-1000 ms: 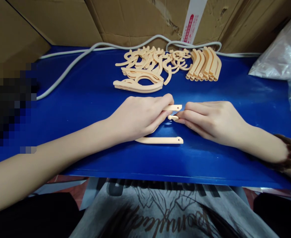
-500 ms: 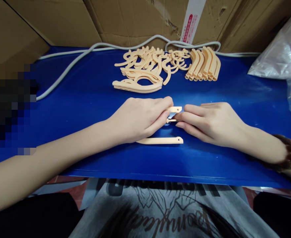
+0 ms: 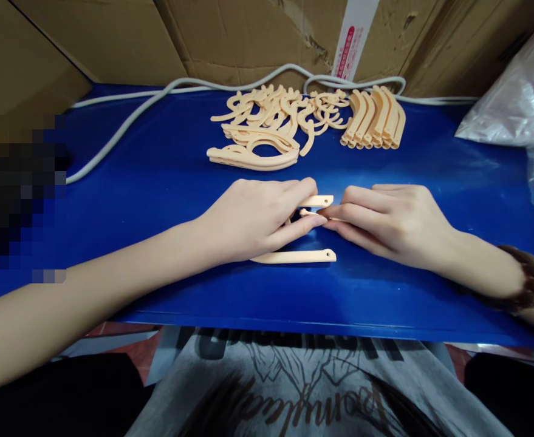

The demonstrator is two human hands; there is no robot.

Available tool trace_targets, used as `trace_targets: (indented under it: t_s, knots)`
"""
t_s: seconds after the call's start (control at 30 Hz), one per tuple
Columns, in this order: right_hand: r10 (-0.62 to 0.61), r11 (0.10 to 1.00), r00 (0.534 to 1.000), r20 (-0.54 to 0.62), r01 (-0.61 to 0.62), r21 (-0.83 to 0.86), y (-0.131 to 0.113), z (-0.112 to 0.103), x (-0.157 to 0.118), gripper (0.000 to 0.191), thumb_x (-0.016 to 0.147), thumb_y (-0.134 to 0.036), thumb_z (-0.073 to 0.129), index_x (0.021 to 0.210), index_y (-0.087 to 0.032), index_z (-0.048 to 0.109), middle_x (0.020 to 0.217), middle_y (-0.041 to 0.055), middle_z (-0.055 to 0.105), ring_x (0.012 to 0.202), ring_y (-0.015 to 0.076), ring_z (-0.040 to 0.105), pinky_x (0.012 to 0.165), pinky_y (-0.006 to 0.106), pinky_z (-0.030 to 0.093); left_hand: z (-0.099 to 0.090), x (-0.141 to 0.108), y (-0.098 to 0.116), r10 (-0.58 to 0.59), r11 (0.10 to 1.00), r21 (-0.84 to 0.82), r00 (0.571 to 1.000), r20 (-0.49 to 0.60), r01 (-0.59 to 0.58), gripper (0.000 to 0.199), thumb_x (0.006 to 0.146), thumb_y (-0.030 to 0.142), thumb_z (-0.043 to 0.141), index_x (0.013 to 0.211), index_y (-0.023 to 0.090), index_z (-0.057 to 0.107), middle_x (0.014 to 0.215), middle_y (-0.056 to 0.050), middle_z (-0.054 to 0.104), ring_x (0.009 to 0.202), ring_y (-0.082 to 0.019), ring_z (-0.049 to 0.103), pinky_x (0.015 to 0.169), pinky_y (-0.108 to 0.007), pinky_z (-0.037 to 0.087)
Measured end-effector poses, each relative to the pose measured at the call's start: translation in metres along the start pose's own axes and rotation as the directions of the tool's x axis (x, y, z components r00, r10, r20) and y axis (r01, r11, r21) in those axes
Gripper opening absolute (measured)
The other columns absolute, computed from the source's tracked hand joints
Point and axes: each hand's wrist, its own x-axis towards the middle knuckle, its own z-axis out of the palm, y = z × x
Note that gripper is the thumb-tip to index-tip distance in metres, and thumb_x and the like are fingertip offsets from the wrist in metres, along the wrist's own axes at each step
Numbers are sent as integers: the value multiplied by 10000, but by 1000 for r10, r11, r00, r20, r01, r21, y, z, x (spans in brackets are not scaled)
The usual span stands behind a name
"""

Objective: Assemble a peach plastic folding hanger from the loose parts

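My left hand (image 3: 267, 215) is closed around a beige plastic hanger arm (image 3: 322, 201); its end with a small hole sticks out past my fingers. A second beige arm (image 3: 303, 257) emerges from under the same hand, nearer to me, and lies over the blue table. My right hand (image 3: 385, 221) pinches a thin beige plastic piece, probably a hanger hook (image 3: 309, 212), whose small knobbed end points left between the two arms. The tip of my left thumb is beside or touching this thin piece. My fingers cover most of it.
Behind my hands lie a heap of beige hooks (image 3: 271, 109), folded hanger pieces (image 3: 253, 159) and a row of curved arms (image 3: 373, 118). A white cable (image 3: 125, 136) runs along the cardboard boxes (image 3: 248, 42). A clear plastic bag (image 3: 508, 103) sits at right on the blue table (image 3: 157, 291).
My right hand has shifted slightly right and tilted the thin beige piece. My left thumb has stretched out towards it. The left hand otherwise stays in place with the arm.
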Motion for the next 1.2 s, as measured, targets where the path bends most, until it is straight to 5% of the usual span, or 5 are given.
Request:
trace_targets:
  t_s: [0.37,1.2]
  knots:
    - [10,1000,999,-52,-9,12,-2,0,-5,304,1122,-310,467,974,-189,703,835,-7,644,645,110,548,590,298,365,0,2,1,-6,1000,19,998,57,5,313,1100,433,458,1115,177,637,961,-30,750,771,-198,674,596,-292,328]
    - [-53,993,993,-106,42,-108,-3,2,-2,245,1101,-270,516,918,-193,660,803,-21,623,585,110,427,561,281,336,-5,6,7,-90,994,72,983,161,80,258,1087,401,531,1050,178,654,930,-29,745,819,-219,698,619,-285,340]
